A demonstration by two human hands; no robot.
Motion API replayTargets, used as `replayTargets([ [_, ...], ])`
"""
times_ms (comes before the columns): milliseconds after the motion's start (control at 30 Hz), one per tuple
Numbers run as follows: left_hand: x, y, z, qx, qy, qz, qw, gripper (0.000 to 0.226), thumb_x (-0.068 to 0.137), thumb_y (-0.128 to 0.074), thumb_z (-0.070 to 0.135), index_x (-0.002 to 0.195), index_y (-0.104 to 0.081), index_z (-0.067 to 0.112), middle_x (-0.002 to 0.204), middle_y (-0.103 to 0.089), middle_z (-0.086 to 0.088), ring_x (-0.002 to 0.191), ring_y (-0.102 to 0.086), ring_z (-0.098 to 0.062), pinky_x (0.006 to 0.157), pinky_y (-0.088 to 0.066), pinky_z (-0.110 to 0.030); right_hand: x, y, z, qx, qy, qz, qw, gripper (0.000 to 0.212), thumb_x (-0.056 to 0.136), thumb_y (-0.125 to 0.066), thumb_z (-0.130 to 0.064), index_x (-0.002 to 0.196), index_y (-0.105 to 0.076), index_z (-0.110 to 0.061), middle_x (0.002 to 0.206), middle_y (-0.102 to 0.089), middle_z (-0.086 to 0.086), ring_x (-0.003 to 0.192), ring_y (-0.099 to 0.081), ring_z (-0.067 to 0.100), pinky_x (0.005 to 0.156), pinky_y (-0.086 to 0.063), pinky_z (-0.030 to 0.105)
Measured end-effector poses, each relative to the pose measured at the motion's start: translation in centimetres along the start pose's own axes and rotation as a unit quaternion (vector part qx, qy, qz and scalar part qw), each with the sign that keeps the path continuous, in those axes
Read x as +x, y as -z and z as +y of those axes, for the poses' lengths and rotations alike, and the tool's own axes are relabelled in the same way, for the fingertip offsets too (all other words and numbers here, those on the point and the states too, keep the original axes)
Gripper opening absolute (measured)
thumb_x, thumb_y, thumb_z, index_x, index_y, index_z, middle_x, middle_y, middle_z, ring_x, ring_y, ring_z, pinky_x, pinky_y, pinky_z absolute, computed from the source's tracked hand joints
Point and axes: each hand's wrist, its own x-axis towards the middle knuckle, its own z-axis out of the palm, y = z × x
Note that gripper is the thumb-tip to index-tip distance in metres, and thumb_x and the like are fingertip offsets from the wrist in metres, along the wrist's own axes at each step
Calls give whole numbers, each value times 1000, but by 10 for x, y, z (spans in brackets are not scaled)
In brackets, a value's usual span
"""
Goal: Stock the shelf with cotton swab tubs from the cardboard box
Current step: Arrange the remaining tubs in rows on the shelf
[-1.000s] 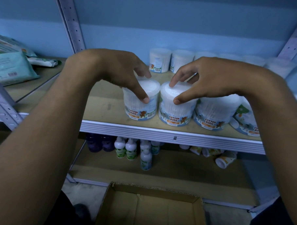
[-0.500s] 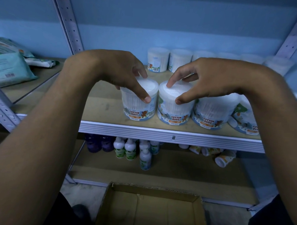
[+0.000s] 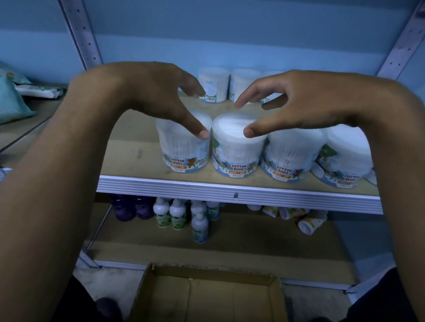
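Several clear cotton swab tubs stand in a front row on the wooden shelf [image 3: 229, 192]. My left hand [image 3: 156, 92] hovers over the leftmost tub [image 3: 182, 152], fingers spread, thumb tip at its upper right rim. My right hand [image 3: 301, 101] is spread above the second tub [image 3: 236, 157], its thumb over the lid and its fingers lifted off. A third tub [image 3: 289, 161] and a fourth tub [image 3: 345, 164] stand to the right. More tubs [image 3: 213, 85] line the back wall. The cardboard box [image 3: 214, 270] sits open on the floor below, and its visible part holds nothing.
Small bottles [image 3: 177, 215] stand on the lower shelf, with tipped tubes [image 3: 311, 222] to their right. Packs of wipes [image 3: 4, 100] lie on the neighbouring shelf at left. Metal uprights [image 3: 78, 26] frame the bay on both sides.
Both hands have opened and lifted off the two left tubs they were pressing on. The tubs stay in the front row.
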Motion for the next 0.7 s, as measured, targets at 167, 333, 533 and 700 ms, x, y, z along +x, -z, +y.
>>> replayTargets([
  [167, 7, -3, 32, -14, -76, 54, 996, 81, 56, -68, 83, 128, -55, 49, 130, -55, 29, 114, -57, -5, 95, -42, -33, -26, 20, 16, -11, -40, 16, 999, 57, 62, -73, -74, 115, -58, -62, 129, -56, -29, 116, -58, -2, 105, -44, 40],
  [333, 24, -15, 67, -25, -136, 59, 989, 71, 59, -66, 84, 121, -58, 50, 122, -59, 31, 106, -61, -1, 92, -44, -31, -50, 28, 43, -23, -112, 21, 993, 58, 62, -76, -68, 117, -60, -56, 132, -57, -21, 115, -59, 3, 101, -44, 35],
  [533, 43, -27, 102, -16, -162, 43, 986, 74, 59, -67, 82, 124, -58, 48, 122, -57, 32, 111, -58, -4, 92, -41, -29, -68, 33, 67, -49, -175, 20, 983, 68, 61, -81, -64, 123, -58, -51, 138, -54, -14, 118, -57, 12, 106, -43, 39],
  [700, 55, -37, 125, 8, -180, 32, 983, 79, 59, -67, 83, 129, -56, 47, 135, -54, 24, 117, -56, -7, 90, -39, -28, -75, 30, 77, -57, -195, 16, 979, 69, 66, -82, -60, 128, -56, -48, 141, -52, -12, 124, -52, 14, 107, -40, 38],
])
